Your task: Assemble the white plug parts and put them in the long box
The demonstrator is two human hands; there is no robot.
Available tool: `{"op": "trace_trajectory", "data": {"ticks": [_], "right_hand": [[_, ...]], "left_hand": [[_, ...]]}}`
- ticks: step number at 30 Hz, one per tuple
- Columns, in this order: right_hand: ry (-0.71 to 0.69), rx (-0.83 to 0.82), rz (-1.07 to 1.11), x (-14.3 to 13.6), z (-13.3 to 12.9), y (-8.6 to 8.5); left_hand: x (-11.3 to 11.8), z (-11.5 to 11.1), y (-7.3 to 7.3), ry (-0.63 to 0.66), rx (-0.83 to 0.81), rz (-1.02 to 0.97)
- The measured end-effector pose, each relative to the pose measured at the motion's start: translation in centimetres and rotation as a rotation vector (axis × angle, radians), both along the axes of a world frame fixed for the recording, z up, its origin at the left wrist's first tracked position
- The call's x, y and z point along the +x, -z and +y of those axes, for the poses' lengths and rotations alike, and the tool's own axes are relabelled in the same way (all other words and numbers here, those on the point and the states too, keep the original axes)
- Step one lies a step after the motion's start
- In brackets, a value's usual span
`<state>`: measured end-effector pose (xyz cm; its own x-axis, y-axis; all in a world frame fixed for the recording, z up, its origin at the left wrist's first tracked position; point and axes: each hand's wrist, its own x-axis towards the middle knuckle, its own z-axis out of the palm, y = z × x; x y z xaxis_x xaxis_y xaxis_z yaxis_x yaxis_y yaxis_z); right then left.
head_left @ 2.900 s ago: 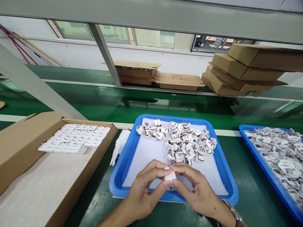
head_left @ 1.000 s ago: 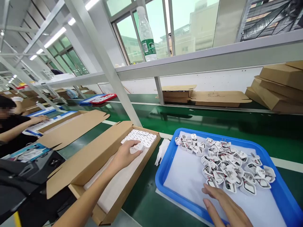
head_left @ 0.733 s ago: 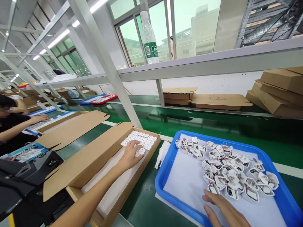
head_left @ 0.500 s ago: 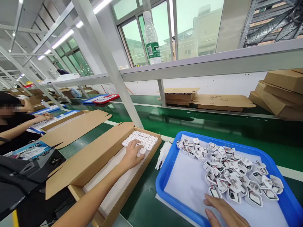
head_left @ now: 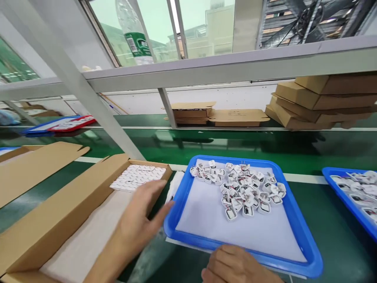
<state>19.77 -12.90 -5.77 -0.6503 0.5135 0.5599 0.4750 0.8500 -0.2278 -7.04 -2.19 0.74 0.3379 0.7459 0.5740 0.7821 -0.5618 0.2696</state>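
My left hand (head_left: 140, 220) hovers between the long cardboard box (head_left: 69, 206) and the blue tray (head_left: 203, 243). Its thumb and fingers are apart, with nothing visible in them. Rows of small white pieces (head_left: 138, 175) fill the box's far end, and white lining covers its nearer floor. My right hand (head_left: 235, 267) is at the tray's near rim with its fingers curled in. Whatever it may hold is hidden. In the tray, on a white sheet, lies a loose heap of small white plastic housings (head_left: 246, 190) with red and dark wires.
A second blue tray (head_left: 350, 198) of white parts stands at the right. A white glove-like cloth (head_left: 176, 184) lies between box and tray. Stacked cartons (head_left: 321, 102) sit behind the green belt. A slanted grey post (head_left: 100, 114) rises behind the box; a bottle (head_left: 137, 39) stands on the shelf.
The view has swung right, bringing in the second tray. My left hand has left the white pieces in the box. My right hand has drawn back from the heap and curled its fingers.
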Motion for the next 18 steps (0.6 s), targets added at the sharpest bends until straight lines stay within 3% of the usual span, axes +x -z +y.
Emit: {"op": "trace_trajectory", "data": {"ticks": [4, 6, 9, 11, 14, 18], "right_hand": [[-0.059, 0.08, -0.04, -0.1, 0.0, 0.8], [-0.061, 0.143, -0.016, 0.0, 0.2, 1.1], [-0.043, 0.179, 0.006, 0.2, 0.3, 1.2], [-0.017, 0.18, 0.017, 0.4, 0.4, 1.1], [0.019, 0.19, 0.037, 0.6, 0.6, 0.9], [0.072, 0.184, 0.107, 1.4, 0.4, -0.1]], "left_hand": [[8.0, -2.0, 3.1, 0.254, -0.453, 0.064], [11.4, -2.0, 4.6, 0.298, -0.533, 0.152], [14.9, -1.4, 5.7, 0.27, -0.548, 0.3], [15.9, -1.1, 6.1, 0.231, -0.555, 0.348], [15.6, -1.0, 6.7, 0.221, -0.565, 0.275], [13.0, -1.3, 6.6, 0.343, -0.674, -0.121]]}}
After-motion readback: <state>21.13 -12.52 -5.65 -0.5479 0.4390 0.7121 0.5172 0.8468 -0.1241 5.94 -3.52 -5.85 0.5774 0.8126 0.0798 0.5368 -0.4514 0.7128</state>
